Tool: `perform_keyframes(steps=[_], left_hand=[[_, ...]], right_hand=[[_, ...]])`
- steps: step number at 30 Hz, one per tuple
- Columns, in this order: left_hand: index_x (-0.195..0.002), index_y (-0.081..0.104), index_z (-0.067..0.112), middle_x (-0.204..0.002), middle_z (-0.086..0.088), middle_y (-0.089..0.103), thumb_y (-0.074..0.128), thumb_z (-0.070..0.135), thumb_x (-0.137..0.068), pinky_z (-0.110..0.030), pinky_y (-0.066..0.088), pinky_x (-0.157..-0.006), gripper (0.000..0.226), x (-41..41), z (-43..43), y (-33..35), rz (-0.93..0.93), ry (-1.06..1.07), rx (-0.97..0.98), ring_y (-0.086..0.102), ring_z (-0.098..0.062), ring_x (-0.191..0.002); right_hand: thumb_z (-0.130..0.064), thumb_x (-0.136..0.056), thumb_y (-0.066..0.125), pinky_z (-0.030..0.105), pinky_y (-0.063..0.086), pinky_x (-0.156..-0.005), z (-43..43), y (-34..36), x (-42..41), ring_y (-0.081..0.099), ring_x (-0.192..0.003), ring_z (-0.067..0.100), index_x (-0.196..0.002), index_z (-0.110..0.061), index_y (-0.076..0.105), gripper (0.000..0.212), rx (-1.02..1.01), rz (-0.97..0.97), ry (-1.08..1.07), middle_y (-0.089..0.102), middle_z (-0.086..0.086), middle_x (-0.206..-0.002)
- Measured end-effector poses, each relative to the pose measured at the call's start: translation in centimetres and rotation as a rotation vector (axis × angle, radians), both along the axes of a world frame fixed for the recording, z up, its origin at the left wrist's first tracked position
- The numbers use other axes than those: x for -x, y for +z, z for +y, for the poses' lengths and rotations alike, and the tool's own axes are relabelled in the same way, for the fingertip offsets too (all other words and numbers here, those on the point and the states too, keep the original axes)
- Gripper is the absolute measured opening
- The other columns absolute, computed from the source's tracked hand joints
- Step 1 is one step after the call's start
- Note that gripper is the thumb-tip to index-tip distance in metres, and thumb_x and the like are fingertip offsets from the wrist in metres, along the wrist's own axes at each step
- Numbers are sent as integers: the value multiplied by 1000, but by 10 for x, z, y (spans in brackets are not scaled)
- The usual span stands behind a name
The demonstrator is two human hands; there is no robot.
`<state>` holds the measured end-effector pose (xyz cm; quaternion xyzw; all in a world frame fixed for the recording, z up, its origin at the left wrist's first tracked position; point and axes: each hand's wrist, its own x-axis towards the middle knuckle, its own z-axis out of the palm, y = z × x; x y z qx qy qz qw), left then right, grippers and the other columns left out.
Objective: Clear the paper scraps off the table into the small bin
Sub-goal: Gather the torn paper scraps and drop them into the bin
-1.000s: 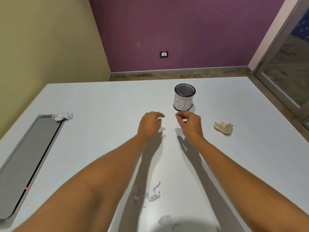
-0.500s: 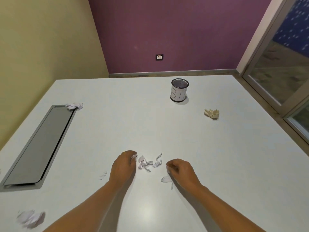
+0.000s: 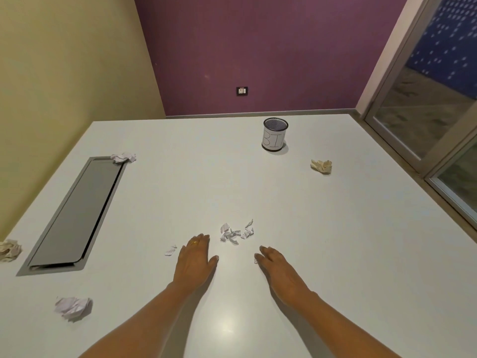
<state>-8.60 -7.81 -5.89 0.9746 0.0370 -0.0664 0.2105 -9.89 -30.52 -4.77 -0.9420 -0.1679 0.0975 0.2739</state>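
A small mesh bin (image 3: 275,134) with a paper label stands far back on the white table (image 3: 335,241). A cluster of small torn white scraps (image 3: 236,232) lies just beyond my hands. My left hand (image 3: 195,259) rests flat and open on the table, a single scrap (image 3: 170,250) to its left. My right hand (image 3: 277,268) lies flat, fingers extended, with a tiny scrap (image 3: 255,260) at its thumb. Crumpled paper balls lie around: a white one (image 3: 124,157) at the back left, a cream one (image 3: 321,166) right of the bin, a white one (image 3: 73,307) near left.
A grey recessed cable hatch (image 3: 74,215) sits in the table's left side. Another cream crumpled ball (image 3: 9,250) lies at the left edge. Glass doors (image 3: 433,112) stand to the right, and a purple wall is behind the table.
Both hands drew back from beside the bin to the near scraps. Since half a second ago they uncurled and slid slightly toward me, now lying flat.
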Motion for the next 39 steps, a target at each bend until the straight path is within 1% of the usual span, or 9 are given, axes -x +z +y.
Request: perform_keyframes(steps=[8,15,17,20,22,27,32,36,39], left_hand=[[-141,27,11,-152,-8,24,51,34,-89,-39,20,-114,62,1,0,3,38,-15,-40,17,-20,-141],[-135,35,9,-145,-8,36,54,31,-87,-39,26,-111,56,-4,0,4,15,-9,-28,27,-23,-136],[-131,40,8,-140,-9,42,56,30,-86,-38,31,-107,53,-9,0,4,-9,-5,-30,33,-24,-132],[-126,45,8,-133,-7,47,56,29,-86,-37,35,-101,47,-20,-2,7,-40,6,-24,39,-24,-127],[-122,48,7,-129,-7,50,55,26,-87,-37,36,-97,41,-30,-3,9,-64,16,-14,42,-25,-124],[-121,49,7,-127,-7,50,45,19,-92,-38,38,-94,32,-66,-11,15,-75,7,-32,44,-25,-121],[-121,50,6,-127,-8,50,46,19,-92,-38,38,-94,32,-112,-24,21,-60,-36,-10,45,-26,-121],[-124,48,7,-133,-7,47,46,24,-92,-37,36,-97,36,-151,-35,22,-47,-81,-26,42,-24,-124],[-120,50,7,-130,-7,50,46,23,-92,-38,37,-95,33,-175,-40,17,-62,-104,-28,45,-25,-122]], right_hand=[[0,-95,36,39,36,-102,-2,13,-2,40,-122,32,-124,0,51,33,119,111,-2,47,16,-131],[-2,-93,47,7,40,-76,-1,10,-11,57,-97,18,-94,5,68,22,-11,52,-22,63,16,-100],[-1,-92,48,-2,38,-71,1,13,-16,59,-90,12,-95,6,69,22,-39,62,-37,64,17,-98],[-5,-90,54,14,49,-80,6,14,-28,65,-89,23,-95,2,71,19,-70,49,-23,66,17,-97],[-9,-90,57,7,42,-75,8,18,-39,64,-90,22,-96,-1,72,18,-73,43,-40,67,14,-99],[-10,-90,57,24,47,-84,9,26,-78,63,-94,23,-101,-4,71,19,-71,19,-72,67,13,-103],[-6,-91,53,26,46,-91,3,33,-125,62,-102,24,-106,-2,68,22,-79,29,-143,67,13,-109],[-2,-92,50,7,39,-79,0,42,-167,64,-102,24,-108,1,66,23,-110,31,-186,66,14,-113],[-2,-93,49,6,40,-77,-1,49,-203,65,-100,26,-110,2,65,23,-130,19,-217,65,15,-114]])
